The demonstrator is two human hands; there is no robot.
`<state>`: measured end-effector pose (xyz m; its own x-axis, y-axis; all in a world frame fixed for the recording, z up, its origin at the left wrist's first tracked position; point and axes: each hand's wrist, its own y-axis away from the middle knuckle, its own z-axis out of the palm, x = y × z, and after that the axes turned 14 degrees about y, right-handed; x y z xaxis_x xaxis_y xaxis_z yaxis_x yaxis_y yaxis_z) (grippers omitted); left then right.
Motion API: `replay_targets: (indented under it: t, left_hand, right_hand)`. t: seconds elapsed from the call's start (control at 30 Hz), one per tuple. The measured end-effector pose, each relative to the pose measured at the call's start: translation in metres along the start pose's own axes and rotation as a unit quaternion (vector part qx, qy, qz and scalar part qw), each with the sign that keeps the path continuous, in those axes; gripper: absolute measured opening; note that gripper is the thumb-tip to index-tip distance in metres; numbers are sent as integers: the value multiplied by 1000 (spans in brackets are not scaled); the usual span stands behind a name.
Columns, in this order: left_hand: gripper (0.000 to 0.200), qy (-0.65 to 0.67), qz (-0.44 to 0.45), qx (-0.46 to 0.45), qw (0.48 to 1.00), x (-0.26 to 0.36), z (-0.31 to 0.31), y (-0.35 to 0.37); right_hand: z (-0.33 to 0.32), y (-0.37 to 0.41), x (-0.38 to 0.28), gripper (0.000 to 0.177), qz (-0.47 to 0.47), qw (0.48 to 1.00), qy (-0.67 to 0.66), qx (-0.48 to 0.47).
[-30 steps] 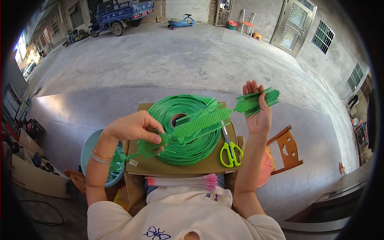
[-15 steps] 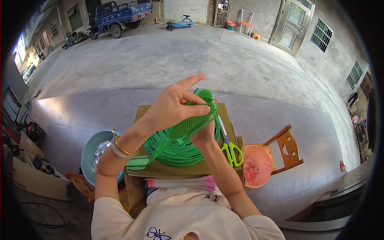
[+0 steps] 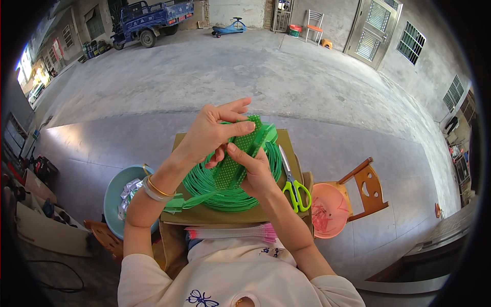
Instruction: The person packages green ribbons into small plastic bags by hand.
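Both hands hold a green ribbon with pale dots (image 3: 240, 148), folded into loops above the table. My left hand (image 3: 217, 128) pinches its upper part between thumb and fingers. Lower down, my right hand (image 3: 254, 171) grips the folds from the right, its thumb across the front. A strip of the ribbon trails down to the left, to a flat green piece near my left wrist. Beneath the hands lies a large coil of green ribbon (image 3: 199, 185) on an olive tabletop (image 3: 179, 220). Scissors with lime-green handles (image 3: 296, 197) lie right of the coil, points away from me.
A blue basin (image 3: 115, 187) with silvery pieces stands at left. On the right, a pink bowl (image 3: 337, 210) holding thin reddish pieces rests on a wooden chair (image 3: 369, 189). A bundle of pink-tipped strips (image 3: 230, 232) lies at my lap. A blue three-wheeled truck (image 3: 153, 20) is parked far off.
My left hand has shifted a little left and down. The ribbon has turned, showing its folds side-on, and my right thumb, hidden before, now presses on its front.
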<state>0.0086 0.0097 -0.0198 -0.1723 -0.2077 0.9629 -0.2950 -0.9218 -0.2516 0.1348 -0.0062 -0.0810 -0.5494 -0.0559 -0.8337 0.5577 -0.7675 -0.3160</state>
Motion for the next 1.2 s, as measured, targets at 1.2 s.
replay_targets:
  t: [1.2]
  left_hand:
    - [19,-62,-15,-14,998,-1,32,-7]
  right_hand:
    - [-26,8,2,76,25,978,-114,173]
